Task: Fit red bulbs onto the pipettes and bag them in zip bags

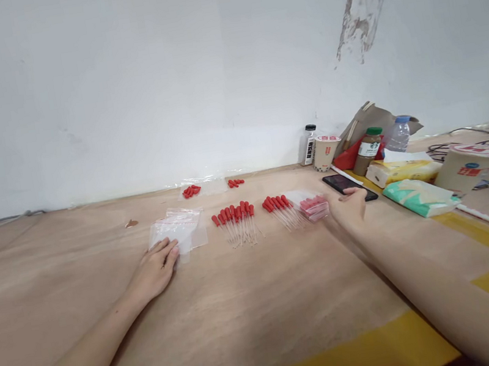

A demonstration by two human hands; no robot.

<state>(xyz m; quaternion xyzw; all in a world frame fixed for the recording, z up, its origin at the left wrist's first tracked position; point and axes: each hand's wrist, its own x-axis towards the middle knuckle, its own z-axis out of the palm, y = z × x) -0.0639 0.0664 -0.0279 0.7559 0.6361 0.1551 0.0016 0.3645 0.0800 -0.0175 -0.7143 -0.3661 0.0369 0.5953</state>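
Observation:
My left hand (158, 269) lies with its fingers stretched over a small stack of clear zip-lock bags (182, 229). Right of the bags rests a bunch of glass droppers with red rubber bulbs (237, 218). A second bunch of droppers (282, 208) lies farther right. Against its right side sits a clear bag with red bulbs inside (314, 208). Close to this bag's right edge is my right hand (349, 206), slightly blurred and in front of a black phone (348, 186). Most of its fingers are hidden, so its grip cannot be made out.
Loose red bulbs (191, 191) lie on a clear bag near the wall, with a few more bulbs (236, 183) beside them. At right stand a paper cup (326, 153), a green-capped bottle (368, 151), tissue packs (420, 195) and a larger cup (469, 167). Yellow tape (329, 362) borders the table.

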